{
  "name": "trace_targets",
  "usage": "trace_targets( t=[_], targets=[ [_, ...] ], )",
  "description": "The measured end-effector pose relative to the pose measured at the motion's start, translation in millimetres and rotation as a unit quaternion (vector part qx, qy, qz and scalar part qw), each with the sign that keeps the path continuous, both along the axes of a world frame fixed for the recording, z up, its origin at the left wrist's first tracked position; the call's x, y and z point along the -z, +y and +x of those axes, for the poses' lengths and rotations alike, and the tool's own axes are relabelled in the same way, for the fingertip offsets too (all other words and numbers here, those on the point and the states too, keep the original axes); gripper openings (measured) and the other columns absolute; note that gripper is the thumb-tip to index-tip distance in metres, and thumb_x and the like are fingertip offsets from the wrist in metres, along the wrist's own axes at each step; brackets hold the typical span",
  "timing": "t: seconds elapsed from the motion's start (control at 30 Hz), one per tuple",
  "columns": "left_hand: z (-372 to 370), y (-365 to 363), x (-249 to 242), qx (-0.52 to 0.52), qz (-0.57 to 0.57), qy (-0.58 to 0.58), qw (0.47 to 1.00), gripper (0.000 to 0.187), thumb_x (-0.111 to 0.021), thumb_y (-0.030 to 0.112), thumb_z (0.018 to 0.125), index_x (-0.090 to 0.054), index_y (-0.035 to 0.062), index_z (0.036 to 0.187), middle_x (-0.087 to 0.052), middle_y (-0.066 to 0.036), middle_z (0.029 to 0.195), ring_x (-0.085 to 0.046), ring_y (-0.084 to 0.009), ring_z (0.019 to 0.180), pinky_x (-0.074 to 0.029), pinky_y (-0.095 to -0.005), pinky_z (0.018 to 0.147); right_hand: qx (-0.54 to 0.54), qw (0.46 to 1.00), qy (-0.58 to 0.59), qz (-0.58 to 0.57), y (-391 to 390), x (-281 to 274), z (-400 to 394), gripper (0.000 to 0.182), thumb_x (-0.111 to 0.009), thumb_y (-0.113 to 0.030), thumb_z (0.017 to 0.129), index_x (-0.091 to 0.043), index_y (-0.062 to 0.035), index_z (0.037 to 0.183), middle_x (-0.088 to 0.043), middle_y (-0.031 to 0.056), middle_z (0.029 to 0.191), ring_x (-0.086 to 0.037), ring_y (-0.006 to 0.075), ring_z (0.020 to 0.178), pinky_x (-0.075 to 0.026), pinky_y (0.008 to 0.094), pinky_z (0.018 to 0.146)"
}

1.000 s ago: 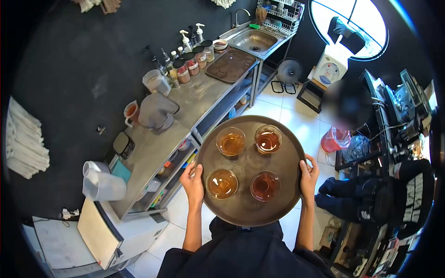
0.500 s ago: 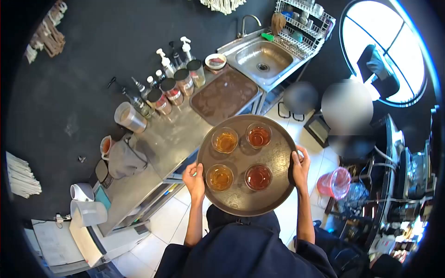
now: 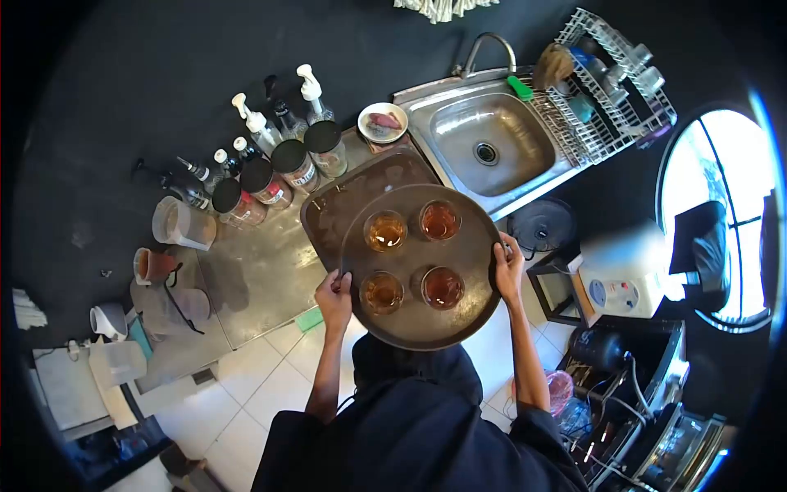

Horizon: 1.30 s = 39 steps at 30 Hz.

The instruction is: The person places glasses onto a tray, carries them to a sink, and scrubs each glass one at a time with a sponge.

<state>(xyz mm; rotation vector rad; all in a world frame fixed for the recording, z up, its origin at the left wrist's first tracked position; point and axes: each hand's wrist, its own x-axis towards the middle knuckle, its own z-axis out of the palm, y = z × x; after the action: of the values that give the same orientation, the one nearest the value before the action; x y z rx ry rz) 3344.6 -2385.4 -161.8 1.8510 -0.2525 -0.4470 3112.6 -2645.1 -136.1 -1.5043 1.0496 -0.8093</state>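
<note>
A round brown serving tray is held level in front of me, gripped at opposite rims. On its left rim my left hand is closed, thumb on top. My right hand grips the right rim the same way. Several small glasses stand on the tray: an amber-filled glass and another amber glass on the left, a reddish glass and a second reddish glass on the right. Under the tray's far left edge, a rectangular brown tray lies on the counter, partly covered.
Beyond are a steel sink and a white wire dish rack. Lidded jars and pump bottles line the steel counter against the dark wall. A small white bowl sits by the sink. Appliances stand at right.
I have moved closer to the counter and sink, so the tray now overlaps the rectangular tray. Both hands keep their hold, and the glasses stay in place on the tray.
</note>
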Motion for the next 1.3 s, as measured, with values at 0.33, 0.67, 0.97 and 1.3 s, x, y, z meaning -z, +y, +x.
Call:
trace_targets(
  t=[0.33,0.67,0.97,1.3],
  targets=[
    [-7.2,-110.3,53.5,-0.095,0.038,-0.065,0.993,0.015,-0.056,0.006,0.087,-0.053,-0.0022,0.099,-0.063,-0.012,0.083,-0.061,-0.0150,0.076,-0.047,-0.0274,0.066,-0.102,0.987,0.112,-0.045,-152.3,75.7,51.1,0.023,-0.054,-0.009,0.090,-0.054,-0.0027,0.112,-0.063,0.0034,0.083,-0.054,0.0068,0.070,-0.043,0.0215,0.062],
    [-41.9,-196.1,107.4,-0.221,0.013,-0.039,0.974,0.015,-0.047,0.011,0.093,-0.046,-0.0017,0.100,-0.055,-0.009,0.089,-0.051,-0.0147,0.084,-0.041,-0.0288,0.075,-0.186,0.975,0.078,-0.094,-243.9,102.9,88.4,0.024,-0.053,-0.014,0.091,-0.053,-0.0025,0.112,-0.061,0.0048,0.076,-0.051,0.0076,0.066,-0.042,0.0235,0.058],
    [-68.9,-247.6,112.8,-0.305,0.029,-0.037,0.951,0.021,-0.048,0.015,0.094,-0.049,-0.0039,0.102,-0.058,-0.012,0.094,-0.053,-0.0175,0.087,-0.042,-0.0290,0.080,-0.254,0.951,0.153,-0.082,-300.3,111.9,104.8,0.021,-0.052,-0.012,0.090,-0.051,-0.0056,0.110,-0.055,0.0126,0.066,-0.046,0.0142,0.057,-0.038,0.0311,0.053],
    [-68.8,-265.3,105.3,-0.350,0.222,-0.053,0.908,0.027,-0.050,0.021,0.091,-0.060,-0.0023,0.098,-0.064,-0.021,0.081,-0.061,-0.0308,0.072,-0.046,-0.0392,0.068,-0.277,0.950,0.113,-0.090,-306.2,125.3,112.1,0.025,-0.050,-0.017,0.092,-0.048,-0.0062,0.114,-0.059,0.0167,0.074,-0.055,0.0280,0.059,-0.041,0.0369,0.056]
  ],
)
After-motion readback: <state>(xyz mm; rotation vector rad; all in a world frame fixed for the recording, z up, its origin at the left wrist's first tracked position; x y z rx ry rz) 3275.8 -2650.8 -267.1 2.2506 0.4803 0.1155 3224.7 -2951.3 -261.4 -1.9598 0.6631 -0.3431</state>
